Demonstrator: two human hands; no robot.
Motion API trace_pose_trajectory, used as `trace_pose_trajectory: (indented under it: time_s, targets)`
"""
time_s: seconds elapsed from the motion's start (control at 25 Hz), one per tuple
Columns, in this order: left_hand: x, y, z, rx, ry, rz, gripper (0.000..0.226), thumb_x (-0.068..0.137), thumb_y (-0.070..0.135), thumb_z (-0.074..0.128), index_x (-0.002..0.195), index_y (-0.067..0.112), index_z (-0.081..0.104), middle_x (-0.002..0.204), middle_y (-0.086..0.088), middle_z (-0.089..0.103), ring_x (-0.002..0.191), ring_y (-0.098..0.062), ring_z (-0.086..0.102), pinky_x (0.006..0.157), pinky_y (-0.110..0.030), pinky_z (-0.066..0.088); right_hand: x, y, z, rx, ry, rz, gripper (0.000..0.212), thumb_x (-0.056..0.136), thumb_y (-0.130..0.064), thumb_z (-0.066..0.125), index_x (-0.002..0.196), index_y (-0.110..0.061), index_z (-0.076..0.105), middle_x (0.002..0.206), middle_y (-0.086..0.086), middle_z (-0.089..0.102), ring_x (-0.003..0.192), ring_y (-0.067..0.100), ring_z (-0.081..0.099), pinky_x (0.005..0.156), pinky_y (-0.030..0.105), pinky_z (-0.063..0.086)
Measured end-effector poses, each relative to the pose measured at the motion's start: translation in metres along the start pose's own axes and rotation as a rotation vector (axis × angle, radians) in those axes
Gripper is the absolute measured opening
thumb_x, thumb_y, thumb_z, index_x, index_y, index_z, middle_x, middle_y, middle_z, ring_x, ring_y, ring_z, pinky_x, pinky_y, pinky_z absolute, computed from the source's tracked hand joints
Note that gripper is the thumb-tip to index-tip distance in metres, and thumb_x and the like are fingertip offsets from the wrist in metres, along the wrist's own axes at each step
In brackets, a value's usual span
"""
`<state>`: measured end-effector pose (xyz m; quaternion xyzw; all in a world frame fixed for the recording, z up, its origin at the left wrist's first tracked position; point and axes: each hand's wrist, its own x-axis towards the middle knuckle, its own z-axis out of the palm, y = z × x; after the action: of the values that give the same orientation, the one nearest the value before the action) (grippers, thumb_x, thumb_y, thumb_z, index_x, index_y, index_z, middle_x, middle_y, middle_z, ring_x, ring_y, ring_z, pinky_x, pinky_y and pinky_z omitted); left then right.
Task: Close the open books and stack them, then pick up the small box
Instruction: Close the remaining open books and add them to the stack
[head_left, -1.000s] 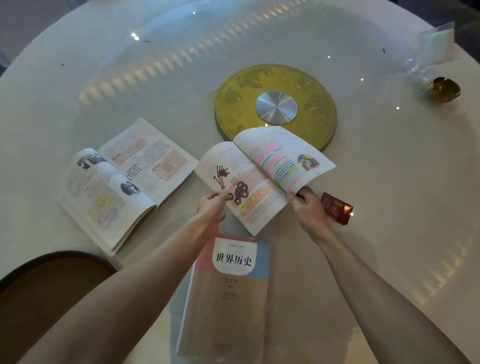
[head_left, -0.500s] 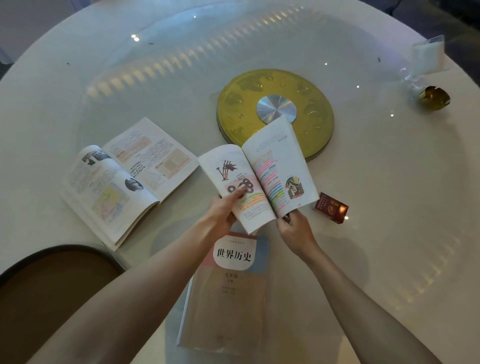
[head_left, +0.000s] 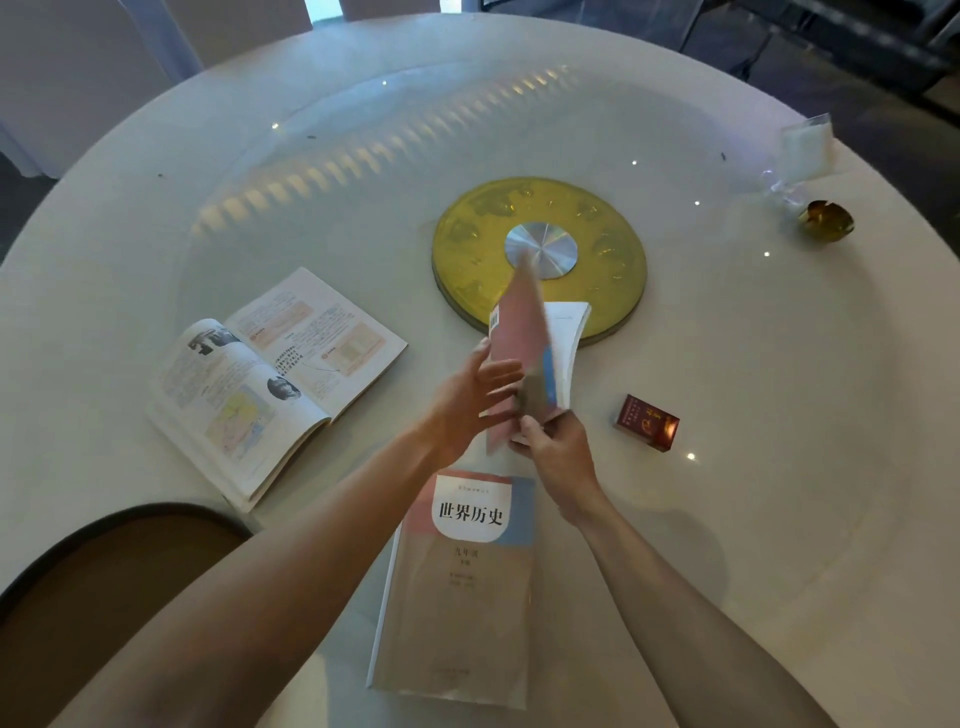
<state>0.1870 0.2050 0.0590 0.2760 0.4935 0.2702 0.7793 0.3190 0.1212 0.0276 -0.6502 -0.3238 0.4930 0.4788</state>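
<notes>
Altogether three books show: one half-closed book (head_left: 524, 338) upright between the hands, one closed book (head_left: 467, 582) lying flat just below the wrists, and one open book (head_left: 270, 379) well left of the left fingers. At the upright book's lower edge the right hand (head_left: 558, 452) pinches it, fingers curled round it; the left hand (head_left: 467, 400) lays straight fingers flat against its pink cover. One small red box (head_left: 647, 422) sits on the table (head_left: 753, 519), right of the right fingers and apart from them.

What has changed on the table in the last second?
The middle book has swung from open to nearly shut, upright; the right hand grips its lower edge, the left hand presses its cover. The open book, closed book and small box stayed put.
</notes>
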Motion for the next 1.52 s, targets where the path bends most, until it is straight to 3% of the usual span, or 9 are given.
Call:
trace_pose_trajectory:
  time_s: [0.24,0.36,0.52,0.68,0.8,0.92,1.04,1.24,1.52]
  targets:
    - [-0.014,-0.024,-0.034,0.296,0.385,0.037,0.063,0.085,0.043,0.076,0.131,0.003,0.059,0.124,-0.009,0.063,0.105,-0.025,0.066,0.091,-0.038,0.056,-0.024,-0.038,-0.007,0.390,-0.067,0.110,0.030,0.102,-0.001,0.047,0.123,-0.009,0.066,0.113,0.017,0.077,0.097,0.028,0.077,0.087,0.043,0.063]
    - [-0.035,-0.023,-0.045,0.064,0.275,-0.087,0.049,0.087,0.038,0.075,0.115,0.000,0.062,0.116,-0.017,0.067,0.102,-0.033,0.071,0.092,-0.048,0.059,-0.051,-0.041,-0.010,0.485,-0.140,0.150,0.031,0.102,0.000,0.046,0.124,-0.009,0.066,0.112,0.018,0.075,0.099,0.031,0.074,0.091,0.046,0.062]
    - [-0.072,-0.029,-0.050,-0.165,0.095,-0.120,0.042,0.096,0.019,0.065,0.133,0.007,0.049,0.127,-0.019,0.064,0.103,-0.032,0.070,0.080,-0.049,0.061,-0.084,-0.036,-0.013,0.522,-0.146,0.144,0.035,0.097,0.005,0.047,0.126,-0.006,0.065,0.102,0.016,0.073,0.091,0.027,0.073,0.090,0.049,0.061]
    - [-0.099,-0.037,-0.055,-0.249,0.017,0.014,0.044,0.096,-0.002,0.058,0.138,0.008,0.049,0.137,-0.020,0.060,0.118,-0.033,0.064,0.098,-0.052,0.055,-0.103,-0.028,-0.015,0.602,0.036,0.184,0.025,0.092,0.006,0.055,0.112,-0.006,0.065,0.094,0.017,0.069,0.081,0.027,0.071,0.081,0.044,0.063]
    - [-0.121,-0.034,-0.061,-0.218,-0.032,0.086,0.048,0.093,-0.008,0.057,0.138,0.010,0.054,0.133,-0.018,0.065,0.109,-0.030,0.068,0.079,-0.039,0.062,-0.115,-0.023,-0.019,0.550,0.074,0.293,0.004,0.094,-0.007,0.064,0.098,-0.008,0.066,0.094,0.016,0.071,0.081,0.027,0.074,0.082,0.041,0.061]
    - [-0.140,-0.034,-0.073,-0.159,-0.052,0.121,0.054,0.088,-0.011,0.061,0.137,0.013,0.060,0.129,-0.017,0.069,0.112,-0.033,0.068,0.085,-0.042,0.060,-0.126,-0.012,-0.025,0.350,0.046,0.386,0.011,0.093,-0.018,0.069,0.099,-0.009,0.068,0.104,0.015,0.069,0.098,0.030,0.068,0.092,0.044,0.056]
    - [-0.161,-0.033,-0.082,0.032,-0.075,0.168,0.051,0.087,-0.013,0.063,0.132,0.012,0.063,0.122,-0.015,0.073,0.108,-0.032,0.070,0.088,-0.045,0.057,-0.135,-0.007,-0.026,0.092,0.063,0.404,0.033,0.092,-0.038,0.072,0.109,-0.010,0.071,0.119,0.016,0.072,0.116,0.035,0.065,0.103,0.052,0.051]
    - [-0.180,-0.047,-0.094,0.208,0.041,0.286,0.025,0.082,-0.009,0.070,0.099,0.009,0.070,0.096,-0.011,0.076,0.088,-0.027,0.068,0.087,-0.044,0.053,-0.147,-0.017,-0.021,0.164,-0.066,0.623,0.083,0.090,-0.078,0.045,0.122,-0.004,0.062,0.123,0.023,0.068,0.117,0.041,0.068,0.102,0.058,0.055]
    - [-0.191,-0.058,-0.108,0.375,-0.051,0.367,0.031,0.081,-0.017,0.069,0.076,0.013,0.077,0.090,-0.002,0.077,0.089,-0.019,0.069,0.077,-0.023,0.057,-0.175,-0.014,-0.020,0.625,-0.238,0.495,0.069,0.087,-0.049,0.070,0.126,0.008,0.067,0.109,0.026,0.076,0.087,0.034,0.079,0.074,0.040,0.067]
